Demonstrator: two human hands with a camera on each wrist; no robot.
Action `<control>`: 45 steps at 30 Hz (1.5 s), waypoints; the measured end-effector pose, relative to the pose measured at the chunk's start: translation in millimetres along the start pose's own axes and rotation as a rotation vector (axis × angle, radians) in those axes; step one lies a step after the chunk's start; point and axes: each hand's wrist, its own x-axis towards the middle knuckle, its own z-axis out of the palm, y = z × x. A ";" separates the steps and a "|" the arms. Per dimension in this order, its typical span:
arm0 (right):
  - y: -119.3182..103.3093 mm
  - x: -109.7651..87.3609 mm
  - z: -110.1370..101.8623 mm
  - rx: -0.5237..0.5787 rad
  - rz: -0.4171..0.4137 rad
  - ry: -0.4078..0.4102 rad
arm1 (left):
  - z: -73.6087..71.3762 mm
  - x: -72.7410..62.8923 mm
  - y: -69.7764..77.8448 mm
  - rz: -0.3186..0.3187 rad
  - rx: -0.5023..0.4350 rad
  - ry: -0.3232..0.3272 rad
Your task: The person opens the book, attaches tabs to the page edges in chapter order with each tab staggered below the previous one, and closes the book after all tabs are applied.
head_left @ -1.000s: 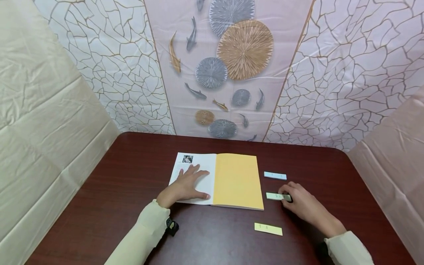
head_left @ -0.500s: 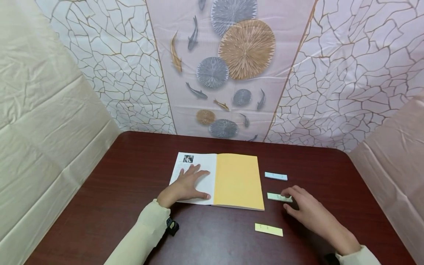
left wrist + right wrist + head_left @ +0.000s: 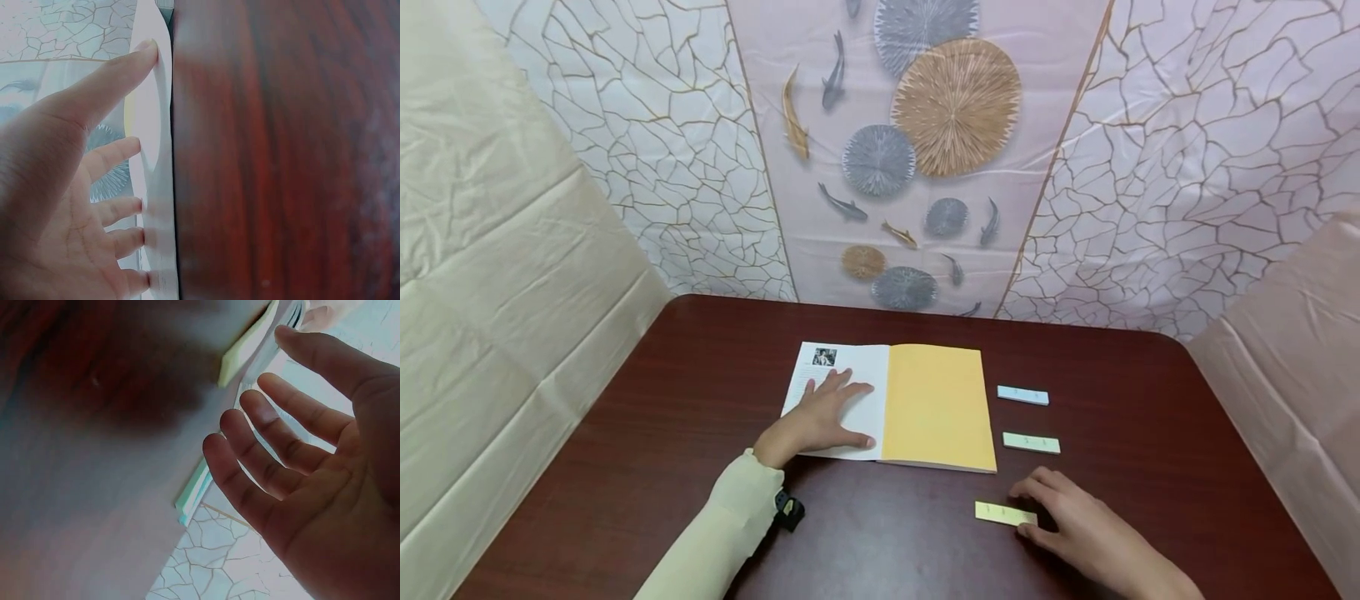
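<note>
An open book (image 3: 936,408) lies on the table, its left page white with a small photo and its right side plain yellow. My left hand (image 3: 823,417) rests spread on the white page; in the left wrist view, the fingertips and thumb touch the paper (image 3: 159,206). My right hand (image 3: 1082,529) is at the right end of a yellow sticky-note pad (image 3: 996,512), thumb and fingers apart around that end. The right wrist view shows the yellow pad (image 3: 244,353) beyond the thumb tip, with the fingers extended and nothing between them.
A pale green pad (image 3: 1032,443) and a light blue pad (image 3: 1022,395) lie right of the book, one behind the other. The dark red-brown table (image 3: 715,350) backs onto a patterned cloth (image 3: 955,108). Plain cloth walls flank both sides.
My right hand has left the green pad and moved toward me to the yellow pad. The green pad stays in its place. My left hand keeps still on the page.
</note>
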 end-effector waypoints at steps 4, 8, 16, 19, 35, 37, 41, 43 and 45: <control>0.8 2.1 7.1 -0.027 -0.071 0.070 | -1.2 -0.5 1.3 -0.007 -0.005 -0.002; 2.4 4.2 10.9 -0.049 -0.113 0.092 | -1.3 -0.5 1.9 -0.008 -0.006 -0.008; 10.5 6.0 7.6 -0.037 -0.034 -0.010 | -1.0 -0.8 0.2 -0.007 -0.023 -0.010; 17.5 6.8 3.9 -0.064 -0.041 0.017 | -1.4 -0.4 0.5 -0.009 -0.020 -0.012; 40.0 15.3 -5.1 -0.104 -0.004 0.080 | -0.6 0.3 -0.1 0.002 -0.035 -0.014; 41.1 15.6 -4.2 -0.115 -0.014 0.092 | -0.5 0.2 -0.3 0.001 -0.037 -0.013; 42.7 16.5 -2.7 -0.139 -0.027 0.111 | -0.6 -0.1 -0.9 0.000 -0.041 -0.010; 43.1 17.1 -2.2 -0.149 -0.029 0.113 | -0.6 0.1 -1.5 0.001 -0.039 -0.012; 43.2 17.6 -1.7 -0.158 -0.029 0.112 | -0.1 0.5 -2.5 0.000 -0.036 -0.013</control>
